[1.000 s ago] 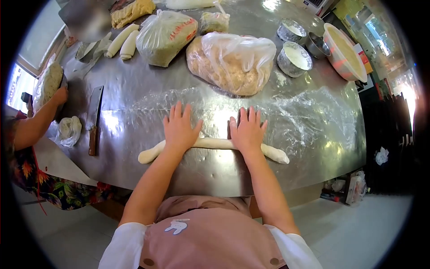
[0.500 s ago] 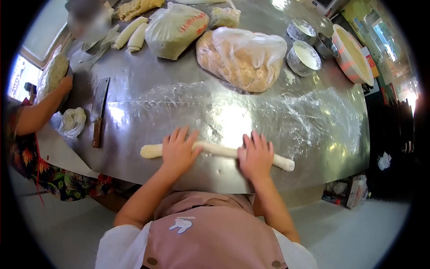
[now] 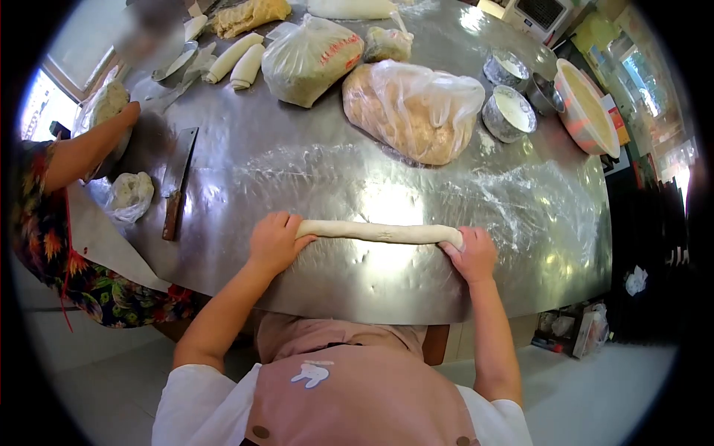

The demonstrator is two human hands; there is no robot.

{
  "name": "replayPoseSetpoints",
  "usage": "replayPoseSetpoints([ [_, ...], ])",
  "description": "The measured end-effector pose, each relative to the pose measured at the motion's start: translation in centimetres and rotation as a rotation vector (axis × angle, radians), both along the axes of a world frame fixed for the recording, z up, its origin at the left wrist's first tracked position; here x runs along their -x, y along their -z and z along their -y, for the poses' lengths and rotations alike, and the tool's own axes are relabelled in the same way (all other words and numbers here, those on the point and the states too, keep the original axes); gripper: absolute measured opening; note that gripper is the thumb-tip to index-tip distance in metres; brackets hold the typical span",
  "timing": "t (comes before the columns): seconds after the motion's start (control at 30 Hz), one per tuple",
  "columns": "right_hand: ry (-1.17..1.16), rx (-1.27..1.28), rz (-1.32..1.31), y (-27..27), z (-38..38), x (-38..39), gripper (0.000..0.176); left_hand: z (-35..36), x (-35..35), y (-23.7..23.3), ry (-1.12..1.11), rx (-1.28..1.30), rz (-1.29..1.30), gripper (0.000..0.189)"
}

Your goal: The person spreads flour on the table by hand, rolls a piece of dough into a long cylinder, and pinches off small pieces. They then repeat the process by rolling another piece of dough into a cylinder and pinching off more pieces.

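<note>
A long pale rope of dough (image 3: 375,231) stretches between my two hands, low over the metal table (image 3: 349,286). Its left end is gripped in my left hand (image 3: 276,242), fingers curled over it and thumb along the near side. My right hand (image 3: 473,253) is closed round the other end, the thumb pointing inward. Both ends of the rope are hidden inside my hands. Beyond it lies a big tan dough mass (image 3: 409,111) under clear plastic.
A cleaver (image 3: 178,182) lies on the left, beside a small bag of dough (image 3: 130,196). A co-worker's arm (image 3: 89,152) reaches over a bowl there. Farther back are a filled plastic bag (image 3: 312,61), dough rolls (image 3: 247,65), flour bowls (image 3: 509,114) and a large basin (image 3: 586,108).
My hands went from lying flat on the dough rope to gripping its ends. They moved apart, and the rope now sits slightly farther from me. The co-worker's arm shifted too.
</note>
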State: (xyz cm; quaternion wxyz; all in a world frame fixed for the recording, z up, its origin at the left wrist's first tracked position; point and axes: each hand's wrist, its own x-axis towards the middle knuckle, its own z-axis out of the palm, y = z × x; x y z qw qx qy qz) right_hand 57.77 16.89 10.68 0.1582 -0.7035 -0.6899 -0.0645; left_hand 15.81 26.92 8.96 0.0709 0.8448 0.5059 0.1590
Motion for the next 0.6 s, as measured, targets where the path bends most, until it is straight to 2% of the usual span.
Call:
replayPoseSetpoints([
  [0.07,-0.049,0.035,-0.052,0.6,-1.2,-0.3,0.042,-0.6,2.0,0.1,-0.008,0.037,-0.029,0.039],
  [0.13,-0.177,0.01,-0.081,-1.2,-1.2,0.9,0.042,-0.7,5.6,-0.5,-0.078,0.105,-0.104,0.038],
  [0.17,-0.237,0.005,-0.1,-1.9,-0.8,1.9,0.041,-0.3,8.1,-0.6,-0.112,0.057,-0.103,0.038],
  [0.2,-0.255,0.036,-0.122,-1.9,-0.3,2.9,0.042,0.2,10.6,-0.7,-0.143,0.01,-0.105,0.037],
  [0.27,-0.293,0.086,-0.168,-1.9,0.1,5.1,0.044,1.8,14.9,-0.9,-0.251,0.13,-0.169,0.041],
  [0.3,-0.331,0.235,-0.167,-2.9,-0.3,6.2,0.04,2.4,15.9,-1.4,-0.303,0.183,-0.202,0.044],
  [0.4,-0.307,0.134,-0.279,-2.6,-2.4,7.0,0.039,4.5,12.6,-4.4,-0.16,-0.025,-0.08,0.058],
  [0.47,-0.248,0.102,-0.283,-4.6,-4.3,8.1,0.046,4.5,8.0,-5.4,-0.062,0.055,0.036,0.071],
  [0.53,-0.133,0.096,-0.262,-5.2,-5.9,9.9,0.049,4.2,1.8,-4.5,-0.067,0.028,0.096,0.068],
  [0.6,-0.05,0.139,-0.107,-2.9,-5.6,11.6,0.053,3.9,-4.7,-4.5,-0.094,0.042,0.13,0.068],
])
